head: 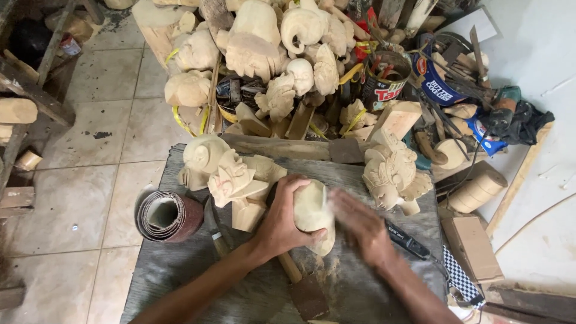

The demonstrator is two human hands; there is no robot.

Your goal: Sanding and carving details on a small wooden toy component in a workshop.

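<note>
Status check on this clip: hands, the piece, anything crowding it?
Left hand gripping pale wood carving. Right hand flat against its side, motion-blurred. Carved figures and sandpaper roll close by on workboard.

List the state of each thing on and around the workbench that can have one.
Pale wood carving: gripped by the left hand, unpainted.
Right hand: blurred, flat against the carving.
Sandpaper roll: rolled up, lying on its side.
Carved head: standing on the workbench, untouched.
Tin can: open, holding tools.
Carvings pile: heaped, unpainted.
</note>
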